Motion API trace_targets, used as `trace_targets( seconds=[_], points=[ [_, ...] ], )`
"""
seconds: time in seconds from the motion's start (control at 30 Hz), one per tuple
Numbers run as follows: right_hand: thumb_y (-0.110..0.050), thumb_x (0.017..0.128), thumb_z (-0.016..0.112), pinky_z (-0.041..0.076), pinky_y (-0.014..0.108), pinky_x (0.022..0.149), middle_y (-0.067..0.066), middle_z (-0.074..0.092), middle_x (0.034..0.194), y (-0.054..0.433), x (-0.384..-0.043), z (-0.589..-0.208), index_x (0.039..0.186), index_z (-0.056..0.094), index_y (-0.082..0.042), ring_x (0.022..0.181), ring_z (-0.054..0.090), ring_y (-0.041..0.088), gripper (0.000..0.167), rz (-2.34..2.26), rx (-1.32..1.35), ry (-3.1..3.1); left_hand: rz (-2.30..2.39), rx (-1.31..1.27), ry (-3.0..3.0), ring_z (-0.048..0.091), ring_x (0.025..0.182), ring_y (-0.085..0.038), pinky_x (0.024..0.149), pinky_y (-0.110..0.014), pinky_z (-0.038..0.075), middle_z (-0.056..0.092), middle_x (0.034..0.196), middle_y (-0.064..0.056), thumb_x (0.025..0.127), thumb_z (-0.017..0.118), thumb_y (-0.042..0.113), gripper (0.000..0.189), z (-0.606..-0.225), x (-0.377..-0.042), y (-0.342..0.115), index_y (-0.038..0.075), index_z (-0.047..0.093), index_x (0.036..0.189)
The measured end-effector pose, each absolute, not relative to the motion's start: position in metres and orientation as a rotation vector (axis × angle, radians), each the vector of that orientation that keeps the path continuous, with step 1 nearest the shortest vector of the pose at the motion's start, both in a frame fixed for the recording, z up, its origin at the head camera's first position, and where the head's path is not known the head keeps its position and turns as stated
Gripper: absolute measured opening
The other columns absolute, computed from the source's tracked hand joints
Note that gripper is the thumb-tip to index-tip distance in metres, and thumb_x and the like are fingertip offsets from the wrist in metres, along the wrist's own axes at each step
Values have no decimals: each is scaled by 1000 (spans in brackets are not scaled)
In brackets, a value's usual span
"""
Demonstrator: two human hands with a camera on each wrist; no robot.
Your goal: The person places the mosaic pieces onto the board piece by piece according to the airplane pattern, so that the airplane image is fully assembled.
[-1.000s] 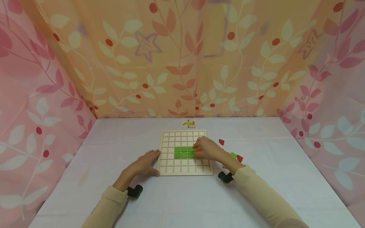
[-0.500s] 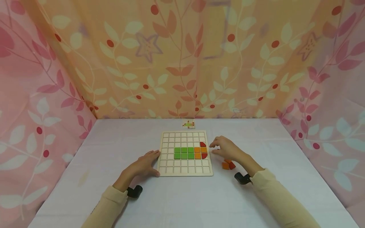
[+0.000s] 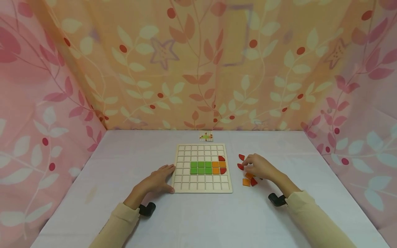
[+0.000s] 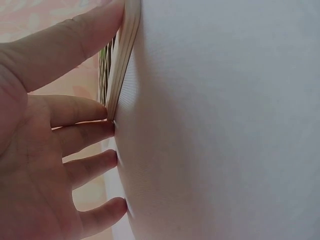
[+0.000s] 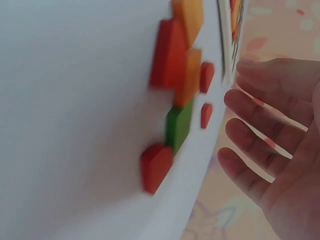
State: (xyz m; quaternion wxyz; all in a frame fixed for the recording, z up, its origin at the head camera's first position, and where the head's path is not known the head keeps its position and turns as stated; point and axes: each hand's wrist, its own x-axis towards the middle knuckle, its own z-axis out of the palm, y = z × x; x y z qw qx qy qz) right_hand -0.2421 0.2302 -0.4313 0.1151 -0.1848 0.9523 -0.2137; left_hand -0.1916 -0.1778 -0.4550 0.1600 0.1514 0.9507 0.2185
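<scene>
1. Nearest on my head feed, the left hand point(image 3: 156, 179) lies flat and spread, gripping nothing. Its thumb touches the near-left corner of the gridded board point(image 3: 205, 186), its index finger the side edge. Too firm a push there could slide or turn the board.
2. The right hand point(image 3: 260, 168) hangs low over the worktop point(image 3: 198, 220), fingers loosely extended; I see no piece in them on the wrist feed.
3. On the right hand's near side, an orange square point(image 3: 246, 182), an orange piece point(image 3: 249, 175) and a red piece point(image 3: 253, 181) bunch together; under it sits a green block point(image 5: 180, 127). With them this close, pinching one could drag a neighbour.
4. Just off its fingertips is a red wedge point(image 3: 240, 166), contact unclear to me, with a second wedge point(image 3: 241, 157) beyond. A glancing touch could skid either away.
5. Between the hands, the board carries green squares point(image 3: 201, 167), orange squares point(image 3: 215, 167) and red quarter-rounds point(image 3: 222, 171). The right hand's knuckles, carried too low, could knock that end askew.
6. Beyond both hands lies a small pattern card point(image 3: 206, 136); its print is tiny, so I could easily misread it.
</scene>
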Motion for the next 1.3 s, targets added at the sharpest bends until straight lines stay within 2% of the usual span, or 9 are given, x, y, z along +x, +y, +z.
trace_targets(
  seconds=[0.13,0.43,0.8,1.3],
  points=[
    [-5,85,69,54,36,79,7,71,99,242,-242,-437,101,76,-2,90,57,21,18,-611,-601,2802,616,420,2719,21,148,-40,114,-65,22,31,159,-16,73,84,27,94,-457,-193,-178,1,35,150],
    [2,80,71,55,44,88,7,71,99,257,-240,-445,99,76,-3,94,60,25,19,-488,-624,2802,614,419,2715,22,148,-40,114,-66,23,30,159,-15,73,84,26,94,-458,-193,-178,2,34,150],
    [-1,79,73,54,46,87,9,68,97,262,-238,-440,98,75,-1,92,58,25,19,-423,-664,2824,611,432,2712,22,148,-42,113,-66,23,30,159,-17,74,83,27,94,-455,-194,-178,0,34,150],
    [-5,80,74,55,40,81,7,70,93,260,-238,-444,96,77,-2,87,59,22,17,-327,-689,2887,620,399,2706,22,148,-42,114,-64,23,30,159,-17,73,84,26,95,-453,-192,-175,0,34,150]
  ],
)
